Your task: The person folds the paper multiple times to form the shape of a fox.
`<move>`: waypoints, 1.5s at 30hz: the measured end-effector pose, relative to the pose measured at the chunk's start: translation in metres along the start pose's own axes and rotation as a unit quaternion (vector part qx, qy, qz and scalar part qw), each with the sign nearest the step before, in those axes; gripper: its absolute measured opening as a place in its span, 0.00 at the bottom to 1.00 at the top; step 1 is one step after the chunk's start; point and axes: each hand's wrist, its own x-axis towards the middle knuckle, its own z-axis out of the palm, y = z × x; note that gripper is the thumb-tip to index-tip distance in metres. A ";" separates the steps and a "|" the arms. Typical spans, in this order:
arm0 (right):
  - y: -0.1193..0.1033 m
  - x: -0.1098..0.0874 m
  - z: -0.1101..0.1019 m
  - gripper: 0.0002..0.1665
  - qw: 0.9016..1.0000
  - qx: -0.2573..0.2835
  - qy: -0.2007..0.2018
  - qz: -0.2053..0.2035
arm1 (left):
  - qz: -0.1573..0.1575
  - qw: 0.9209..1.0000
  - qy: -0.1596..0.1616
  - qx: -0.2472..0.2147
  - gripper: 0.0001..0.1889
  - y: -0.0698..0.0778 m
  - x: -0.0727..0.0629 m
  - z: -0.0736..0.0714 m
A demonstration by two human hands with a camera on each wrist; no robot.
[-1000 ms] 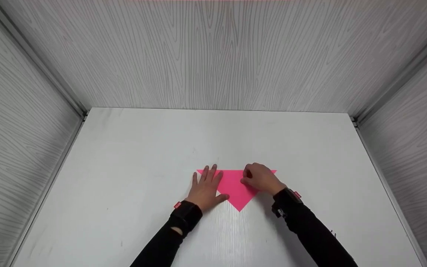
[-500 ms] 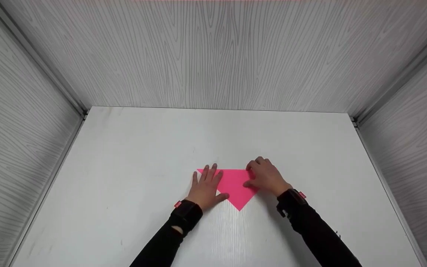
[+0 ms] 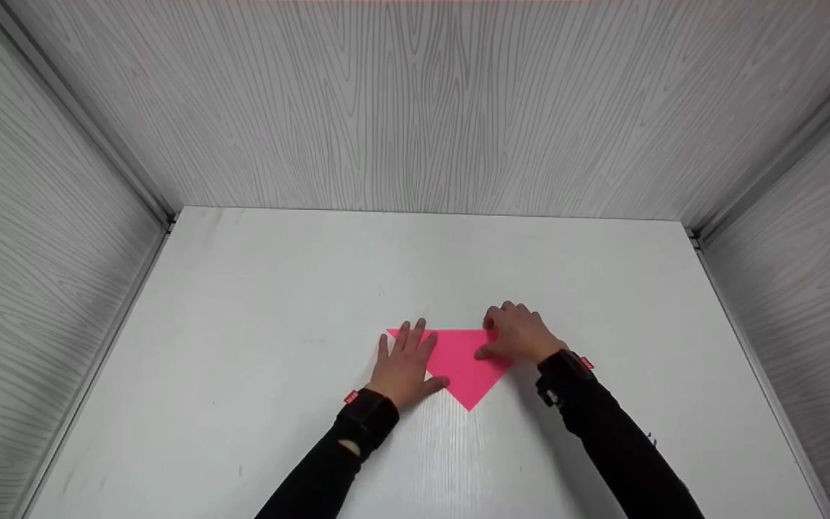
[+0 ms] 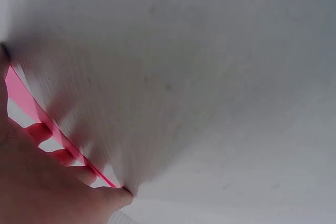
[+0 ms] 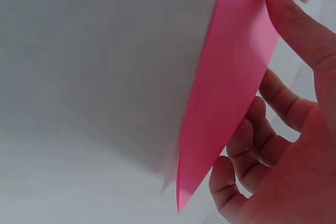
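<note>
A pink paper (image 3: 464, 360), folded into a triangle, lies with its long edge away from me and one point toward me. My left hand (image 3: 402, 371) presses its left part with fingers spread and straight. On the right part, my right hand (image 3: 527, 335) sets its thumb on top while the other fingers curl at the far edge. In the right wrist view the thumb (image 5: 299, 22) touches the paper (image 5: 226, 77), whose layers part slightly at the near corner. The right corner is hidden behind the right hand in the head view.
The paper lies on a white tabletop (image 3: 278, 303). Grey wood-grain panels stand behind it (image 3: 415, 108), at the left (image 3: 40, 252) and at the right (image 3: 804, 274). Both wrists wear black bands (image 3: 368, 418) over black sleeves.
My right hand has shifted right along the paper's far edge and its fingers have spread from a tight curl. The left hand has stayed in place on the paper.
</note>
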 end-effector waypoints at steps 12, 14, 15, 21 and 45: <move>0.008 0.001 -0.006 0.03 0.994 0.089 0.043 -0.040 | 0.006 0.999 0.014 0.030 0.44 0.003 0.003 -0.001; 0.005 -0.001 -0.009 0.03 0.994 0.088 0.049 -0.041 | 0.013 0.999 0.017 0.040 0.44 0.006 0.003 -0.005; 0.004 -0.002 -0.010 0.02 0.994 0.086 0.051 -0.043 | 0.019 0.999 0.022 0.044 0.44 0.007 0.003 -0.007; -0.006 -0.013 -0.017 0.02 0.990 0.095 0.083 -0.060 | 0.077 0.991 0.084 0.070 0.38 0.012 0.008 -0.020; -0.034 -0.056 -0.045 0.07 0.944 0.042 0.266 -0.193 | 0.098 0.956 0.274 -0.033 0.05 0.030 0.009 -0.073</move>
